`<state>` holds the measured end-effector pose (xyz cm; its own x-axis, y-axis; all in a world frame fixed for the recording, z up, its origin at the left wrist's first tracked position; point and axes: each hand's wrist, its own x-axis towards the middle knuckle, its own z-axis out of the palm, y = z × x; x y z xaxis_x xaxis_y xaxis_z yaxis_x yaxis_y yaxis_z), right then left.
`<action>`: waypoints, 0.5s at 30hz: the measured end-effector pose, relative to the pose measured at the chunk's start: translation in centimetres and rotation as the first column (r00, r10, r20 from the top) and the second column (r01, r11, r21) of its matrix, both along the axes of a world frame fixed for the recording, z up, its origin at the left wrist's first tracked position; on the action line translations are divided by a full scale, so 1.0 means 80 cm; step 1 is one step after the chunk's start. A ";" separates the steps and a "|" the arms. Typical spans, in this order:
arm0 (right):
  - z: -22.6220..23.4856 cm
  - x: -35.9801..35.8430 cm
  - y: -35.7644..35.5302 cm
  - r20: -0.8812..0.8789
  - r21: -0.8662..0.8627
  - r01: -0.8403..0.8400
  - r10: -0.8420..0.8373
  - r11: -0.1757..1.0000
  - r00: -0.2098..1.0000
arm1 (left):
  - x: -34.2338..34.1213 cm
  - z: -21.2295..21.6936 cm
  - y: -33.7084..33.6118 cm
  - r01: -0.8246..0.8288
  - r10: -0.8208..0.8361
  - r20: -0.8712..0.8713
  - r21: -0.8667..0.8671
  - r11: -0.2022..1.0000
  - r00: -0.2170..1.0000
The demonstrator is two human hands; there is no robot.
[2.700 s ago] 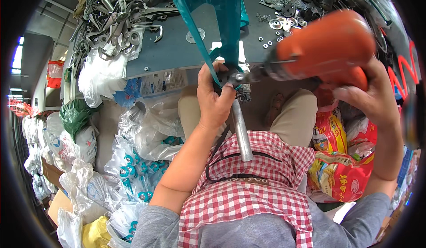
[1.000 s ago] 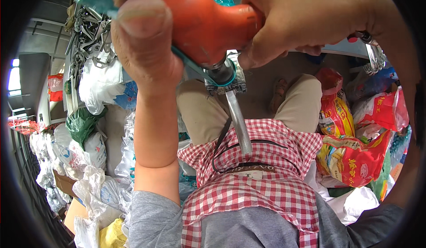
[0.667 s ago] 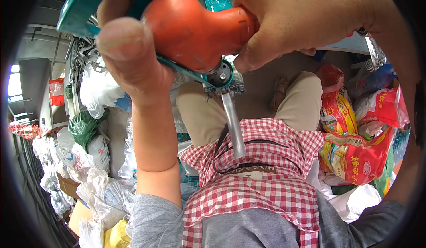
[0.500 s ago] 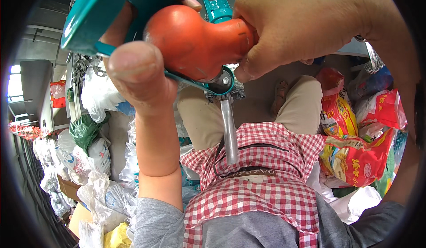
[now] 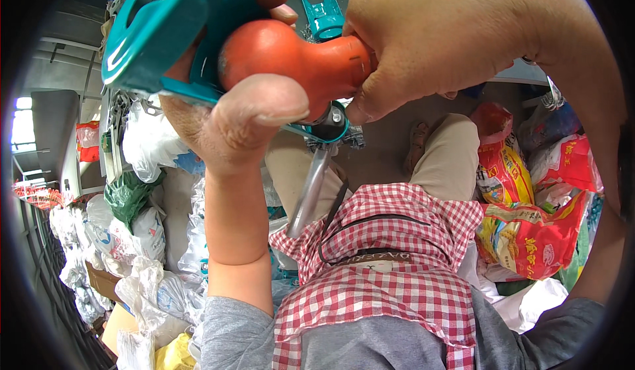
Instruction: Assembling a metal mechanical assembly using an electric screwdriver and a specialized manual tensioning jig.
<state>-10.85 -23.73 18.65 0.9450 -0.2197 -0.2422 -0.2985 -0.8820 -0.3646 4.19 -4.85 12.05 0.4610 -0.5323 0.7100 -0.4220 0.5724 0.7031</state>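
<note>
My left hand (image 5: 235, 122) is wrapped round a glossy teal curved part (image 5: 159, 39), its thumb lying across the front and its fingertips at the far edge. Against that part sits an orange-red bulb-shaped piece (image 5: 261, 49), which narrows toward the right. My right hand (image 5: 443, 36) is closed round the narrow end, its thumb and fingers pinched there. Below the bulb, a teal looped bracket with a dark riveted joint (image 5: 334, 122) shows, and a grey metal tube (image 5: 309, 188) hangs slanting from it. My left thumb hides part of the bulb's lower side.
Behind my hands stands another teal slotted piece (image 5: 324, 23). White plastic bags (image 5: 149, 290) and a dark green bag (image 5: 129, 195) pile up on the left. Red and yellow printed sacks (image 5: 529, 238) lie on the right. My lap carries a red checked apron (image 5: 377, 290).
The left thumb has swung rightward over the bulb's lower side. The teal part and bulb have shifted slightly down, and the metal tube has tilted from nearly upright to slanting lower left.
</note>
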 end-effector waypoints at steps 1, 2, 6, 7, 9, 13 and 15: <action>0.001 -0.001 0.000 -0.008 -0.004 0.006 -0.006 1.000 1.000 | 0.001 0.000 0.001 0.000 0.000 0.000 -0.001 1.000 1.000; 0.002 -0.001 -0.001 -0.016 -0.008 0.012 -0.012 1.000 1.000 | 0.002 0.001 0.002 0.024 -0.024 0.006 0.001 1.000 1.000; 0.006 -0.005 -0.002 -0.048 -0.026 0.041 -0.042 0.999 0.998 | 0.007 0.000 0.001 0.035 -0.035 0.034 0.001 0.999 0.999; 0.007 -0.005 -0.002 -0.056 -0.029 0.048 -0.050 0.998 0.997 | 0.005 0.000 0.001 0.037 -0.037 0.034 0.000 0.999 0.999; 0.008 -0.006 -0.001 -0.073 -0.036 0.061 -0.064 0.997 0.995 | -0.002 0.002 0.000 -0.017 0.017 0.035 0.008 1.000 0.999; 0.012 -0.007 0.000 -0.105 -0.046 0.082 -0.086 0.996 0.991 | -0.005 0.003 -0.002 -0.045 0.045 0.052 0.013 0.999 0.998; 0.014 -0.008 0.001 -0.118 -0.051 0.091 -0.096 0.995 0.988 | -0.007 0.003 -0.002 -0.067 0.066 0.055 0.007 0.998 0.996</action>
<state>-11.48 -23.63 19.75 0.8843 -0.3191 -0.3408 -0.4197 -0.8631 -0.2809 3.66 -4.99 12.32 0.4558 -0.5082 0.7307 -0.4971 0.5357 0.6826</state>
